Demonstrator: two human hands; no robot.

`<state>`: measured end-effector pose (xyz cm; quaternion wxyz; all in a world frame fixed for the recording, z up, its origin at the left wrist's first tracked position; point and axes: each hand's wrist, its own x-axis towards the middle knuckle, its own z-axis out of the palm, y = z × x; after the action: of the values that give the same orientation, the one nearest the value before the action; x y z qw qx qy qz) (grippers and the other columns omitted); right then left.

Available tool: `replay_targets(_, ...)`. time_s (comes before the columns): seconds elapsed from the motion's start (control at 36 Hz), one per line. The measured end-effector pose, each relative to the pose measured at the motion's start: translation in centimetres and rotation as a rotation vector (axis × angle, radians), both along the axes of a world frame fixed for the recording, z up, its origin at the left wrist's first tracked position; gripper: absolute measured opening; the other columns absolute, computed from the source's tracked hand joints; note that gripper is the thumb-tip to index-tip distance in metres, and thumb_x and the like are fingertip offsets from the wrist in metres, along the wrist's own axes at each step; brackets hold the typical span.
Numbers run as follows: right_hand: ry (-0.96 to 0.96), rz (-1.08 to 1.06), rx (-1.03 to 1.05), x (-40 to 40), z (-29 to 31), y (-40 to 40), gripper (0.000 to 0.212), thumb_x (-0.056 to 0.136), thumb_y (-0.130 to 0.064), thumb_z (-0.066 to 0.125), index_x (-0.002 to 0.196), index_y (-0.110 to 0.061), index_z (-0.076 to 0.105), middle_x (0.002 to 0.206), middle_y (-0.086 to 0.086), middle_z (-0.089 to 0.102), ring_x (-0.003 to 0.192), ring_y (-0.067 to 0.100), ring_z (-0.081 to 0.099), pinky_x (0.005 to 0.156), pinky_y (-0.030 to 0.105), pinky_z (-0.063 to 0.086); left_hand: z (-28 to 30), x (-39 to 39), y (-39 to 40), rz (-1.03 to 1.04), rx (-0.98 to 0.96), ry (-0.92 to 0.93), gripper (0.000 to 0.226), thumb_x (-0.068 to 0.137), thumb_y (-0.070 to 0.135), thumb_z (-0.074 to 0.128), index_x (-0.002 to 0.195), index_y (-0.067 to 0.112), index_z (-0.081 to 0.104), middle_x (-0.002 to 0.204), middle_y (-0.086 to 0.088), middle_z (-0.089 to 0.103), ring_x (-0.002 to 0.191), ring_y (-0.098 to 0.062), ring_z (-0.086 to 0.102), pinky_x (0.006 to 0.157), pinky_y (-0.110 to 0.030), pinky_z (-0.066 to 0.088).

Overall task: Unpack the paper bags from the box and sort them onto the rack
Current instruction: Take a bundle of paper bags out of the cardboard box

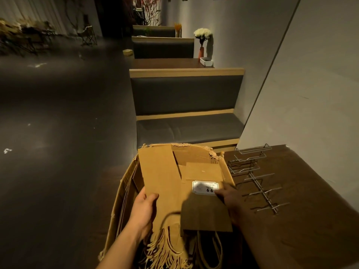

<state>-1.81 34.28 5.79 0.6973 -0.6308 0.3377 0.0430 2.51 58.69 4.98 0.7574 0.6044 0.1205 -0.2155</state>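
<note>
An open cardboard box [124, 200] sits low in the view, its torn flaps standing up at the far side, and it is packed with flat brown paper bags whose twisted cord handles [163, 247] spill toward the person.

The left hand [144, 210] grips a tall stack of paper bags [161, 183] at its left edge, thumb lying on the top face and fingers tucked out of sight underneath. The stack lies lengthwise over the box, reaching toward the far flap.

The right hand [231, 200] is in shadow at the right side of the box. It rests against a smaller, darker paper bag [206, 214] that lies over the tall stack, and its fingertips reach a white label [206, 188] printed with "66" (the smaller print is too blurred to read). Whether the fingers curl round the small bag's edge or only press on it cannot be told.

The two hands are apart, one at each side of the bags.

Just right of the box, a wire rack [256, 179] lies flat on a dark wooden table [310, 191], holding no bags. Beyond the box stands a grey padded booth seat [186, 131], and farther back a vase of white flowers [203, 38] on another table.
</note>
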Motion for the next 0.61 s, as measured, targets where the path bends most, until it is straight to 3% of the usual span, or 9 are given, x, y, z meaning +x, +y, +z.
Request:
replay_targets(0.08, 0.023, 0.068, -0.09, 0.0, 0.0, 0.4, 0.015, 0.094, -0.003, 0.052, 0.109, -0.003, 0.056, 0.092, 0.016, 0.065, 0.078, 0.025, 0.066, 0.052, 0.025, 0.051, 0.2, 0.4, -0.2, -0.063, 0.132, -0.051, 0.028, 0.097, 0.012, 0.051, 0.119, 0.026, 0.062, 0.109, 0.0, 0.073, 0.107, -0.022, 0.066, 0.101, -0.05, 0.047)
replay_targets(0.19, 0.03, 0.142, -0.119, 0.6, -0.5, 1.5, 0.014, 0.098, -0.015, 0.049, 0.111, -0.013, 0.053, 0.103, 0.015, 0.065, 0.091, 0.028, 0.067, 0.073, 0.038, 0.058, 1.3, 0.5, -1.1, -0.24, 0.33, -0.16, 0.027, 0.096, 0.014, 0.053, 0.11, 0.036, 0.063, 0.108, 0.005, 0.071, 0.104, -0.016, 0.065, 0.098, -0.042, 0.049)
replay_targets(0.28, -0.015, 0.185, -0.109, 1.3, -0.7, 3.3, 0.012, 0.098, -0.01, 0.047, 0.102, -0.019, 0.054, 0.102, 0.013, 0.064, 0.089, 0.026, 0.066, 0.07, 0.037, 0.056, 2.0, 0.1, -2.9, -0.392, 0.444, -0.202, 0.018, 0.098, 0.029, 0.052, 0.106, 0.025, 0.067, 0.085, -0.001, 0.068, 0.073, -0.011, 0.064, 0.065, -0.024, 0.05)
replay_targets(0.33, -0.026, 0.188, -0.116, 1.6, -0.8, 4.3, 0.014, 0.095, -0.006, 0.049, 0.099, -0.018, 0.056, 0.099, 0.01, 0.063, 0.088, 0.024, 0.064, 0.07, 0.033, 0.052, 2.0, -0.5, -3.9, -0.443, 0.459, -0.228, 0.038, 0.09, 0.044, 0.056, 0.084, 0.009, 0.068, 0.074, -0.006, 0.058, 0.058, -0.001, 0.054, 0.056, -0.013, 0.04)
replay_targets(0.39, -0.027, 0.173, -0.08, 1.6, -0.8, 4.6, 0.014, 0.093, -0.006, 0.052, 0.097, -0.019, 0.058, 0.1, 0.009, 0.064, 0.088, 0.022, 0.063, 0.068, 0.03, 0.049, 1.0, -1.0, -4.1, -0.538, 0.52, -0.322, 0.045, 0.078, 0.055, 0.056, 0.078, 0.013, 0.071, 0.094, -0.004, 0.056, 0.082, 0.003, 0.05, 0.073, -0.01, 0.035)
replay_targets(0.44, -0.013, 0.14, -0.038, 1.5, -1.0, 4.6, 0.012, 0.097, -0.01, 0.05, 0.098, -0.018, 0.059, 0.103, 0.012, 0.065, 0.086, 0.02, 0.063, 0.063, 0.027, 0.048, 0.1, -1.0, -3.5, -0.592, 0.668, -0.361, 0.005, 0.084, 0.042, 0.065, 0.088, 0.043, 0.068, 0.118, 0.01, 0.043, 0.114, -0.006, 0.035, 0.098, -0.02, 0.031)
replay_targets(0.47, -0.009, 0.132, -0.031, 1.4, -1.2, 4.4, 0.012, 0.099, -0.012, 0.048, 0.099, -0.018, 0.059, 0.105, 0.013, 0.065, 0.084, 0.018, 0.063, 0.06, 0.025, 0.047, -0.5, -1.0, -3.3, -0.586, 0.682, -0.35, 0.02, 0.084, 0.032, 0.07, 0.09, 0.049, 0.064, 0.124, 0.013, 0.034, 0.123, -0.01, 0.029, 0.108, -0.026, 0.028)
replay_targets(0.56, -0.015, 0.136, -0.037, 0.8, -1.8, 4.2, 0.02, 0.102, -0.019, 0.044, 0.116, -0.014, 0.057, 0.111, 0.008, 0.064, 0.086, 0.014, 0.06, 0.057, 0.02, 0.047, -1.4, -1.4, -3.2, -0.508, 0.592, -0.343, 0.041, 0.077, 0.017, 0.075, 0.107, 0.04, 0.06, 0.138, 0.009, 0.024, 0.138, -0.021, 0.025, 0.11, -0.025, 0.025)
replay_targets(0.61, -0.03, 0.14, -0.041, 0.5, -2.0, 4.2, 0.02, 0.103, -0.023, 0.042, 0.117, -0.017, 0.056, 0.106, 0.0, 0.061, 0.087, 0.012, 0.057, 0.055, 0.014, 0.046, -1.2, -1.8, -3.4, -0.5, 0.619, -0.313, 0.049, 0.078, 0.02, 0.076, 0.119, 0.036, 0.054, 0.151, 0.003, 0.017, 0.141, -0.023, 0.022, 0.107, -0.023, 0.021)
